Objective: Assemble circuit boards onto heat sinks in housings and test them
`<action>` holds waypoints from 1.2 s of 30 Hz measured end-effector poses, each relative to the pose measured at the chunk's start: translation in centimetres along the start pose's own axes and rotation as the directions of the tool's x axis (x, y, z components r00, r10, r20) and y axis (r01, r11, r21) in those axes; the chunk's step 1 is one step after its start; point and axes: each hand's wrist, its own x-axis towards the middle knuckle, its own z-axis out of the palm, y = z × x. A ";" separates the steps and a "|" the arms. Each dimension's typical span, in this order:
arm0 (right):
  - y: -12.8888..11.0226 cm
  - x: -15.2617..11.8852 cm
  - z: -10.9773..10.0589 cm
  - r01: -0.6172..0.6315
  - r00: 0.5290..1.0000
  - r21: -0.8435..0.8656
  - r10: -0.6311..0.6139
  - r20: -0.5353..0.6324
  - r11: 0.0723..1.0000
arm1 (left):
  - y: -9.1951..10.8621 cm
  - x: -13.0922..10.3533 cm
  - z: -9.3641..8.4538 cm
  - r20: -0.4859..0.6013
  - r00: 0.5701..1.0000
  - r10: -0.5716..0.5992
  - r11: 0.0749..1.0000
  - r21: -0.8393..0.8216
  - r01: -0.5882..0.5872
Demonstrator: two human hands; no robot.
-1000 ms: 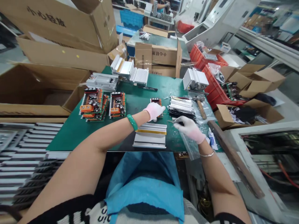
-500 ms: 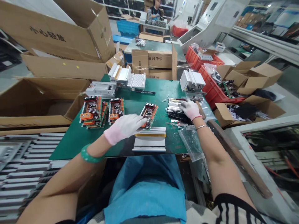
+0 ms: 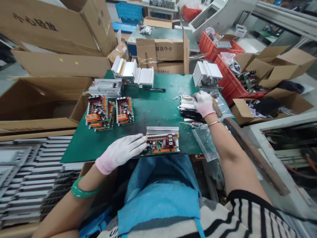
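At the front edge of the table, my left hand (image 3: 123, 150), in a white glove, grips the left end of a green circuit board (image 3: 162, 144). The board lies lengthwise over an aluminium heat sink (image 3: 162, 130), whose finned back edge shows behind it. My thumb is hidden. Over to the right, my gloved right hand (image 3: 203, 101) rests with bent fingers at a pile of silver and black strips (image 3: 187, 107). Its fingertips are closed at the pile's edge; what they pinch is too small to make out.
Several circuit boards (image 3: 97, 110) lie stacked on the left, beside a single one (image 3: 125, 110). Heat sinks (image 3: 144, 76) and a black marker (image 3: 155, 89) sit farther back. A hammer (image 3: 216, 105) and plastic bag (image 3: 205, 142) lie right. An open carton (image 3: 44, 105) stands left.
My left hand has brought the circuit board toward me, turned it crosswise and laid it over the heat sink. My right hand stays at the strips. The head view has tilted down.
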 end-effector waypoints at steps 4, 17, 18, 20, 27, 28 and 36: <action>-1.8 -3.3 -3.2 -0.072 0.985 0.309 0.116 -0.126 0.948 | 0.2 1.3 0.8 0.003 0.997 0.071 0.997 -0.013 -0.071; -4.3 -17.7 -5.9 -0.276 0.956 0.567 0.281 0.081 0.776 | -0.9 2.6 2.9 0.127 0.988 -0.085 0.986 -0.134 0.102; -4.6 -18.4 -5.5 -0.274 0.958 0.581 0.267 0.100 0.766 | -0.8 2.6 3.0 0.125 0.989 -0.080 0.988 -0.119 0.095; -5.1 -19.5 -4.7 -0.260 0.965 0.607 0.221 0.141 0.751 | -0.5 2.4 3.2 0.115 0.990 -0.078 0.992 -0.093 0.089; -6.8 -20.9 -3.8 -0.301 0.951 0.589 0.194 0.239 0.750 | 1.0 1.4 4.3 -0.033 0.984 -0.176 0.935 -0.319 0.156; -7.0 -20.9 -3.7 -0.320 0.944 0.567 0.204 0.261 0.759 | 1.1 1.3 4.4 -0.059 0.977 -0.204 0.906 -0.391 0.165; -7.6 -20.3 -3.1 -0.298 0.936 0.439 0.170 0.307 0.848 | 2.0 1.0 5.9 -0.045 0.914 -0.404 0.797 -0.508 0.327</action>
